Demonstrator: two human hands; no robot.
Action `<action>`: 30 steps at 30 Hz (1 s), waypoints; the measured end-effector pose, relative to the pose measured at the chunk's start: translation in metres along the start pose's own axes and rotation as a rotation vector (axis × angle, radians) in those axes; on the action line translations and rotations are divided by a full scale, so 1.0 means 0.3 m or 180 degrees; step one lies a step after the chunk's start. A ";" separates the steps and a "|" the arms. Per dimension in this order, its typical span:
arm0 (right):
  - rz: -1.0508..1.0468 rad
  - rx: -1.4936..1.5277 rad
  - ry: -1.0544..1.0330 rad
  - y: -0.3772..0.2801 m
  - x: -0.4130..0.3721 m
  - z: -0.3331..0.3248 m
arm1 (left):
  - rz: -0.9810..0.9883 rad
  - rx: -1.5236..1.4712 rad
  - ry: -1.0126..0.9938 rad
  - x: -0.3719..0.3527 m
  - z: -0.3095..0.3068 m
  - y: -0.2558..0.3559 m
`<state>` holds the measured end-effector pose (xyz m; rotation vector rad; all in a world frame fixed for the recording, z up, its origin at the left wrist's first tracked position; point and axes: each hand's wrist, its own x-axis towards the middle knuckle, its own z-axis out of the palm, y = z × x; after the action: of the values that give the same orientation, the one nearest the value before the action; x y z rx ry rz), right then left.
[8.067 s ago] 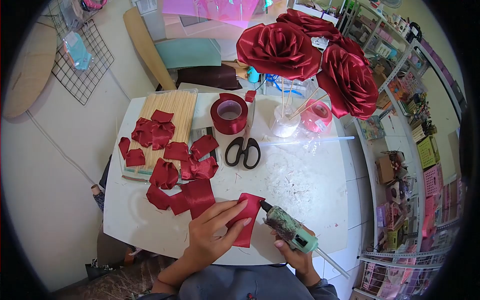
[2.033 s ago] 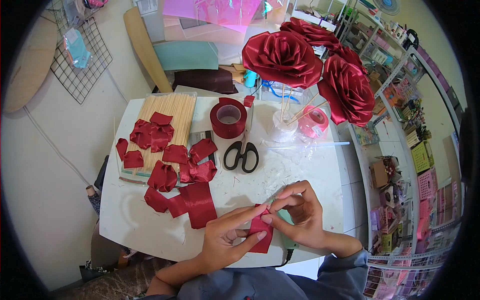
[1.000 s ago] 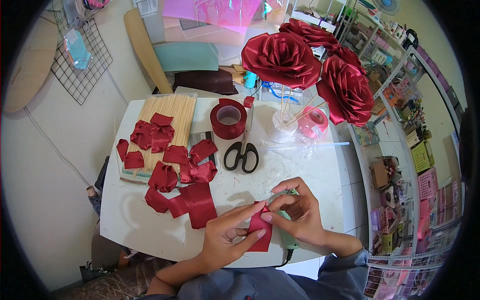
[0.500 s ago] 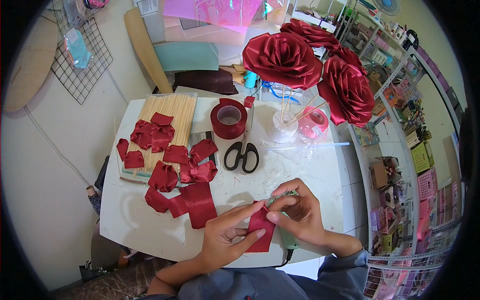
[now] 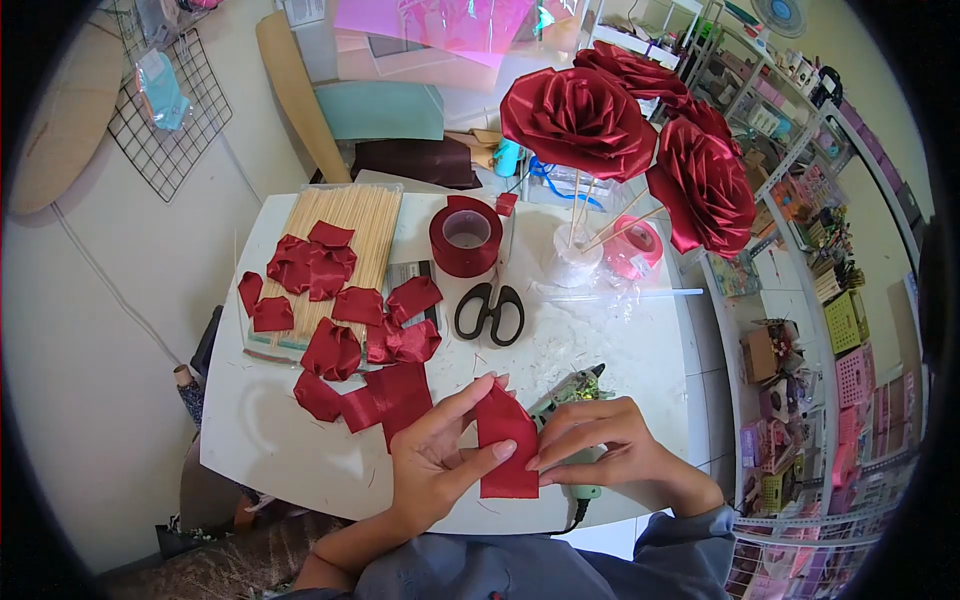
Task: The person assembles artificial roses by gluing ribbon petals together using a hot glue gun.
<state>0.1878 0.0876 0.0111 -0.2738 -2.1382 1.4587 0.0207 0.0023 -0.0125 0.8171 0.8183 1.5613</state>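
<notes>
My left hand (image 5: 440, 455) grips a dark red ribbon piece (image 5: 508, 450) between thumb and fingers; its upper corner is folded to a point. My right hand (image 5: 600, 440) is at the right edge of this piece, thumb and fingertips pinched together there; whether they hold the edge is hard to tell. Partly behind my right hand lies a green glue gun (image 5: 580, 388) with a black cord. Flat and folded red ribbon pieces (image 5: 332, 350) lie to the left, some on a bundle of wooden sticks (image 5: 370, 225). Black-handled scissors (image 5: 489, 313) rest near a red ribbon roll (image 5: 466, 236).
Large red ribbon roses (image 5: 578, 122) on sticks stand in a white holder (image 5: 573, 262) at the back right. Beside it is a pink tape roll (image 5: 634, 248). Shelves with baskets (image 5: 846, 320) line the right side. A wire grid (image 5: 172, 120) leans at the left wall.
My right hand has moved from the ribbon piece's top down to its right edge. The piece's top corner now shows folded, and the glue gun is less covered. The view has shifted slightly.
</notes>
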 end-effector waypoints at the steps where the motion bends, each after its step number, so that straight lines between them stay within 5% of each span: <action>1: 0.0002 0.0000 -0.0001 0.003 0.000 0.001 | -0.0001 -0.0002 0.0002 -0.001 0.000 -0.001; 12: 0.0457 0.0566 0.0367 0.023 -0.003 0.039 | 0.0695 0.0641 -0.0091 0.003 0.004 -0.023; 30: 0.0831 0.1078 0.0934 0.030 -0.002 0.096 | 0.0781 0.0662 -0.0029 -0.005 -0.006 -0.035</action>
<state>0.1719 0.0678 -0.0053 -0.6153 -1.6385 1.7730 0.0246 0.0020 -0.0224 1.1087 0.9109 1.7035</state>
